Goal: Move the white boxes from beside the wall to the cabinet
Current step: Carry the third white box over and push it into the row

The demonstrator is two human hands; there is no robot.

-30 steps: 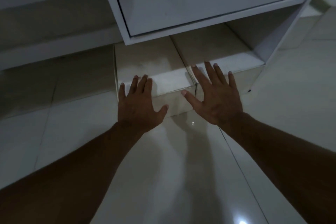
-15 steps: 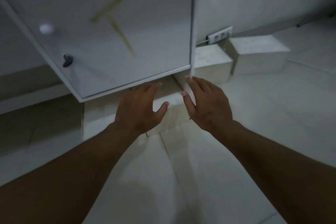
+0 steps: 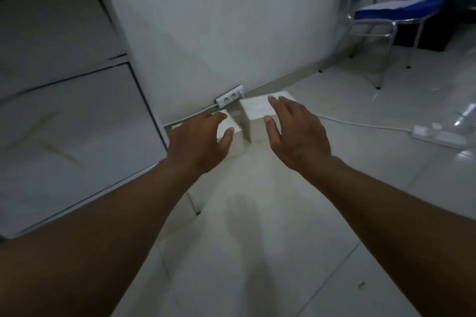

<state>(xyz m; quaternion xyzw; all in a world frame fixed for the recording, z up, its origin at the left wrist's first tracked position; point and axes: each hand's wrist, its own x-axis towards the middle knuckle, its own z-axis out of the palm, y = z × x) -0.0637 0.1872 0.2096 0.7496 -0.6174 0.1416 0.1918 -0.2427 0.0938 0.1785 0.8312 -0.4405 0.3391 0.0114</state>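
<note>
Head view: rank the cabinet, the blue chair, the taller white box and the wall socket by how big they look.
1. Cabinet, nearest, so its apparent size is inflated.
2. Blue chair, though far off.
3. Taller white box, partly behind the right hand.
4. Wall socket.

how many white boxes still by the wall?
2. The left box sits next to the cabinet, partly behind the left hand; the right box is under the right hand. More may be hidden.
</note>
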